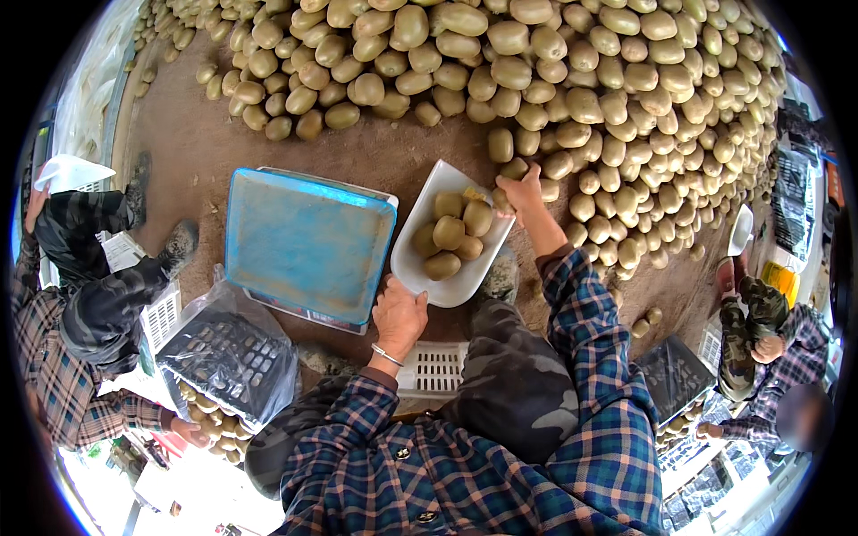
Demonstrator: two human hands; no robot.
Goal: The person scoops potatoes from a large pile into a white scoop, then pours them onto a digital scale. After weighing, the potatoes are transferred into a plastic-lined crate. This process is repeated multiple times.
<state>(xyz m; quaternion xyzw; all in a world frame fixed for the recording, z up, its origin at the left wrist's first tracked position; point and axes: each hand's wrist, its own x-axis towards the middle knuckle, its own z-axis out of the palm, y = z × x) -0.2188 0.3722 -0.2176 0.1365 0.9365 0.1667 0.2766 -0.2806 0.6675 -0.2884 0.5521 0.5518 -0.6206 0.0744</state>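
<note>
Several kiwifruit (449,232) lie in a white plastic scoop (456,285), tilted in front of me. My left hand (400,315), with a metal bracelet at the wrist, is at the scoop's lower left rim; whether its fingers grip the rim is hard to tell. At the scoop's upper right side, my right hand (524,194) has its fingers around a kiwifruit (501,201), beside the edge of a large kiwifruit pile (603,107). Left of the scoop is a shallow blue tray (308,244) on a scale-like base, its surface bare.
A black crate (221,355) wrapped in clear plastic stands at lower left, near a seated co-worker (80,335). Another co-worker (771,362) sits at right beside a black tray (673,378). A white slotted crate (436,368) is between my legs.
</note>
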